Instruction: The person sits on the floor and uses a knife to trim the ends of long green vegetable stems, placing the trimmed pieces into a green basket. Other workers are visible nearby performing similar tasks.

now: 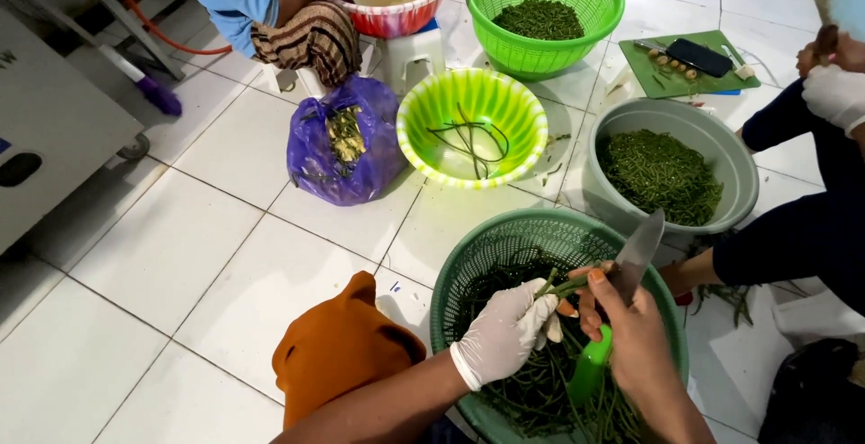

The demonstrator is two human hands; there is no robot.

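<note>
My left hand (505,331), in a white glove, pinches a small bundle of long green beans (560,285) over a dark green basket (468,268) full of beans. My right hand (635,331), bare, grips a knife with a green handle (590,367); its steel blade (641,246) points up beside the bean tips. An orange sleeve (338,349) covers my left arm.
A lime bowl (423,102) holds a few beans. A grey tub (743,169) and a green colander (505,52) hold cut beans. A purple bag (315,160) of scraps lies left. Other people sit at top left and right; a cutting board (649,70) lies beyond.
</note>
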